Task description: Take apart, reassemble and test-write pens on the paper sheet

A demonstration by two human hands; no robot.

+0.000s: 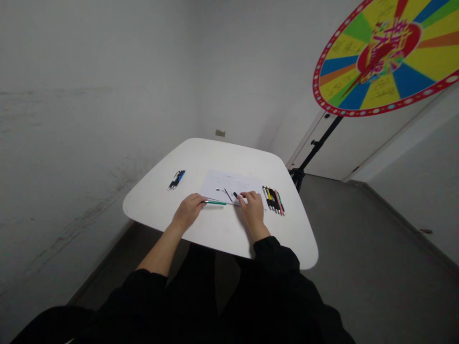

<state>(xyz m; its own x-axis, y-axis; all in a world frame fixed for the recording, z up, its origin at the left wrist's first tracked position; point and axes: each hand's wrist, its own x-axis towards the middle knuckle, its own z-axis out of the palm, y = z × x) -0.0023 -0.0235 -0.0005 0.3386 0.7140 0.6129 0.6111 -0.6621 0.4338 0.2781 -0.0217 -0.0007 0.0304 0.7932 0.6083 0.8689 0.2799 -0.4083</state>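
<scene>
My left hand (189, 208) rests on the white table (222, 229) with its fingers closed round a green pen barrel (216, 202) that points right. My right hand (253, 206) lies beside it, fingertips pinched on a small black pen part (235, 194) at the near edge of a white sheet of paper (231, 184). On the sheet lie a thin dark refill (228, 194) and a tiny metal piece (217, 189).
Several pens (274, 200) lie in a row just right of my right hand. Two blue and black pens (177, 179) lie at the table's left. A colourful prize wheel (385, 55) on a black stand (315, 148) stands at the back right. Grey walls close in on the left.
</scene>
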